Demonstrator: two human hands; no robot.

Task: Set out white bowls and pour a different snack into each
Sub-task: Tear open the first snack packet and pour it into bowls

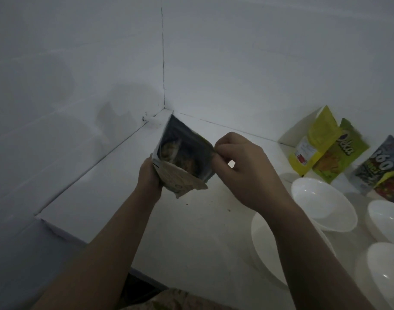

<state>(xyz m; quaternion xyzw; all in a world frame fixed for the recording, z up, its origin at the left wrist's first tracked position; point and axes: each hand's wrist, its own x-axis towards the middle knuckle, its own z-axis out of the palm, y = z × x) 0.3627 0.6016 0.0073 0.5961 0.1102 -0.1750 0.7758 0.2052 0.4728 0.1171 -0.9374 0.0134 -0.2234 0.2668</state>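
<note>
- nearest, below the right forearm, a white bowl (385, 276) sat on the white counter (191, 238), and another bowl (267, 247) lay partly hidden under that forearm.
- just right of the right wrist stood a third bowl (323, 204); a fourth (386, 220) showed at the picture's right edge. what could be seen of the bowls' insides looked bare.
- the left hand (149, 175) gripped the lower part of an opened snack packet (182, 157), fingers curled round its side, holding it above the counter.
- the right hand (240, 168) pinched the packet's upper edge between thumb and fingers, with the mouth spread so that pale brown snack pieces showed inside.
- beyond the right hand, a yellow packet (312, 142), a green packet (339, 155) and a packet printed "360" (381, 171) leaned against the wall, well apart from both hands.
- farthest, past the held packet, the two white walls (236, 63) met in a corner.
</note>
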